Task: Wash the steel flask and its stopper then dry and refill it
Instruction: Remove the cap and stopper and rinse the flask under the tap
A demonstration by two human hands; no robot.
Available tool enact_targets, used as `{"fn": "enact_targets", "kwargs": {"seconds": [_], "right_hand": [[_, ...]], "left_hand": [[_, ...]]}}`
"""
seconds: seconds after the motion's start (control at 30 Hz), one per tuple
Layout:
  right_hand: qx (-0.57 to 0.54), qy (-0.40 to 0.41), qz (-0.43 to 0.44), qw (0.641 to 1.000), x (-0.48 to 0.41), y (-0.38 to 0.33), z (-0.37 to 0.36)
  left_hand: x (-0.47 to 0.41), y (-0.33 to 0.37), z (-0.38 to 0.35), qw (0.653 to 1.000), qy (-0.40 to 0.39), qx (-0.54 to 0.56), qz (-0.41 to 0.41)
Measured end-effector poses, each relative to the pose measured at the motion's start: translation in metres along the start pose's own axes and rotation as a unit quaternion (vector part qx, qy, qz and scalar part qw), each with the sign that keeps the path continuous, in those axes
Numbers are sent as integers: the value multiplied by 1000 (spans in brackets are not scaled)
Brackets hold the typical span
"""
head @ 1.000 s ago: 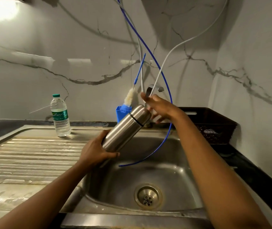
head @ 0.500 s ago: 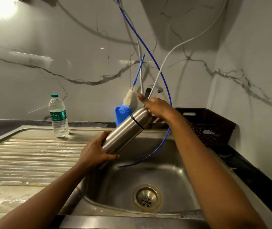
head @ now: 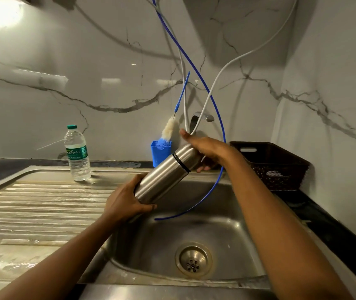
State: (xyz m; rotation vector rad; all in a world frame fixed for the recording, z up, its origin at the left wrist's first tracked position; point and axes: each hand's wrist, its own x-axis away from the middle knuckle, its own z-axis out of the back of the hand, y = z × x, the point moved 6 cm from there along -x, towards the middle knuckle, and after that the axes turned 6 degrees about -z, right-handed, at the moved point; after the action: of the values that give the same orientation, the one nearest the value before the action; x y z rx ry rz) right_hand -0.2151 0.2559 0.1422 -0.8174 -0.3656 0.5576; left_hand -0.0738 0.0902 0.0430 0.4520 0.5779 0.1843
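Observation:
A steel flask [head: 162,177] is held tilted over the left rim of the steel sink [head: 233,241], its capped end pointing up and to the right. My left hand [head: 125,202] grips the flask's lower body. My right hand [head: 205,148] is wrapped over the steel cap above the black ring, hiding the cap's top. The stopper is not visible. A tap [head: 201,118] sticks out of the wall just behind my right hand.
A plastic water bottle [head: 77,153] stands on the ribbed drainboard [head: 38,204]. A blue holder [head: 161,152] with a bottle brush [head: 169,131] sits behind the flask. A blue tube [head: 220,131] and white tubes hang into the sink. A dark basket [head: 274,165] stands at the right.
My right hand has moved from beside the cap to closing down over it. The flask stays in my left hand at about the same tilt.

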Motion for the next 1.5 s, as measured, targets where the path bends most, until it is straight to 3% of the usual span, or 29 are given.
{"fn": "enact_targets", "kwargs": {"seconds": [0.13, 0.27, 0.33, 0.43, 0.5, 0.6, 0.77, 0.87, 1.03, 1.2, 1.5], "right_hand": [[19, 1, 31, 999, -4, -3, -5], [-99, -61, 119, 986, -3, -4, 5], [-165, -26, 144, 975, -7, -6, 13], [-247, 87, 152, 953, -11, -6, 29], [-211, 127, 143, 959, -10, -6, 30], [-112, 106, 135, 979, -12, -5, 14], [-137, 82, 140, 977, -18, -8, -13], [-107, 68, 137, 982, -29, -6, -43], [-67, -23, 143, 987, -46, -24, -127], [-8, -93, 164, 982, -67, -59, -202], [59, -111, 166, 978, -78, -68, -257]], "left_hand": [[1, 0, -1, 1000, -8, -1, -1], [0, -3, 0, 1000, 12, 25, 14], [0, -5, 0, 998, 18, 47, 21], [0, -14, -2, 993, 24, 104, 50], [1, -19, -1, 983, 30, 165, 73], [5, -26, 10, 954, 70, 268, 116], [6, -40, 51, 916, 161, 335, 154], [15, -63, 85, 907, 194, 334, 167], [55, -108, 131, 921, 208, 278, 178], [71, -142, 143, 888, 268, 301, 221], [68, -159, 146, 878, 285, 317, 219]]}}
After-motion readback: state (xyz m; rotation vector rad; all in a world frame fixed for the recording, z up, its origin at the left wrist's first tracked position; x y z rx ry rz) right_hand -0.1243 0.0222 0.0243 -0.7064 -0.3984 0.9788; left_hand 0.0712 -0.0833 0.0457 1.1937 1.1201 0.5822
